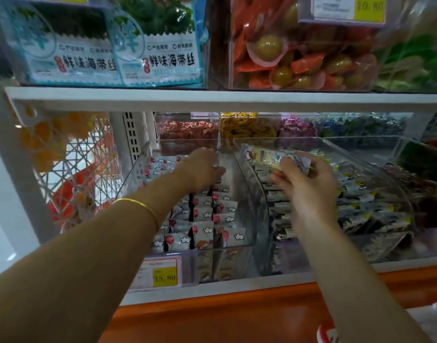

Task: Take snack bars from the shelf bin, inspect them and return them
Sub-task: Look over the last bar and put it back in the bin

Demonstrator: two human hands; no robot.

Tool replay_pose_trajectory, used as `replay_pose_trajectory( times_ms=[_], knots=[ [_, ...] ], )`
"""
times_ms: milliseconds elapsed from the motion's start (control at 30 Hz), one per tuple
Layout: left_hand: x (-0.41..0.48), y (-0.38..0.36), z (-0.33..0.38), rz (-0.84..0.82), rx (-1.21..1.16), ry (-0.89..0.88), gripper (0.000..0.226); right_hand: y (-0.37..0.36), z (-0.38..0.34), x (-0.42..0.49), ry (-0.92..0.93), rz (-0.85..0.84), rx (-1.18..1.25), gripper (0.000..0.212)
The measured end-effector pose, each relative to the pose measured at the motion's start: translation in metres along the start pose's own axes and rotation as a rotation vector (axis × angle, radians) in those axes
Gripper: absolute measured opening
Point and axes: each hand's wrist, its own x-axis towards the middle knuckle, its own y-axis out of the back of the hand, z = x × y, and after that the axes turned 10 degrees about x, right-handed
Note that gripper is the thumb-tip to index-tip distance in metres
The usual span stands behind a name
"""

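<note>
Viewing the feed remotely, I log one white metal shelf unit (212, 97) carrying two large bins in its front row.

1. Left clear plastic bin (225, 258): holds white cloud-printed snack bars (205, 214) standing in rows. I cannot count them all, as the forearm covers part of them.
2. Right clear plastic bin (259, 184): holds grey-and-black packets (368, 214) in a loose heap. I cannot count these either.
3. Behind the bins, I count three small clear boxes with red, yellow and purple contents.

Hands, two in view:
- Left hand (202, 167): reaches into the rear of the left bin, back of the hand upward, fingertips down among the bars. I cannot tell whether it grips anything.
- Right hand (309, 179): thumb and fingers are clamped on one pale yellow-printed snack bar (267, 155), held above the rear left corner of the right bin, clear of the packets below.

One yellow price tag (164, 274) is fixed to the left bin's front. One gold bangle (138, 205) circles the left wrist.
</note>
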Motion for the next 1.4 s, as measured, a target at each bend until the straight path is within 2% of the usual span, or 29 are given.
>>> replay_pose_trajectory(
  times_ms=[133, 433, 567, 833, 933, 1067, 1167, 1267, 1400],
  knots=[
    [0.027, -0.021, -0.011, -0.160, 0.225, -0.040, 0.047, 0.000, 0.004, 0.004, 0.003, -0.028, -0.021, 0.016],
    [0.045, -0.039, -0.027, -0.345, 0.375, 0.000, 0.063, -0.004, 0.014, 0.000, 0.004, -0.039, -0.062, 0.016],
    [0.047, -0.041, -0.028, -0.293, 0.322, 0.018, 0.067, -0.005, 0.015, 0.000, 0.026, -0.051, -0.119, 0.028],
    [0.048, -0.039, -0.022, -0.314, 0.308, 0.036, 0.067, -0.006, 0.018, 0.000, 0.023, -0.039, -0.096, 0.025],
    [0.037, -0.033, -0.016, -0.280, 0.169, 0.102, 0.060, -0.010, 0.018, 0.003, 0.040, -0.060, -0.143, 0.025],
    [0.019, -0.021, -0.008, -0.269, 0.054, 0.120, 0.053, -0.036, 0.015, 0.024, 0.244, -0.263, -0.469, 0.012],
    [0.013, -0.017, -0.006, -0.274, 0.106, 0.095, 0.053, -0.066, 0.022, 0.052, 0.478, -0.485, -0.851, 0.011],
    [0.008, -0.018, -0.007, -0.251, 0.177, 0.079, 0.053, -0.091, 0.044, 0.074, 0.477, -0.625, -1.145, 0.030],
    [0.001, -0.019, -0.012, -0.189, 0.180, 0.019, 0.052, -0.116, 0.065, 0.085, 0.440, -0.699, -1.483, 0.021]
  ],
)
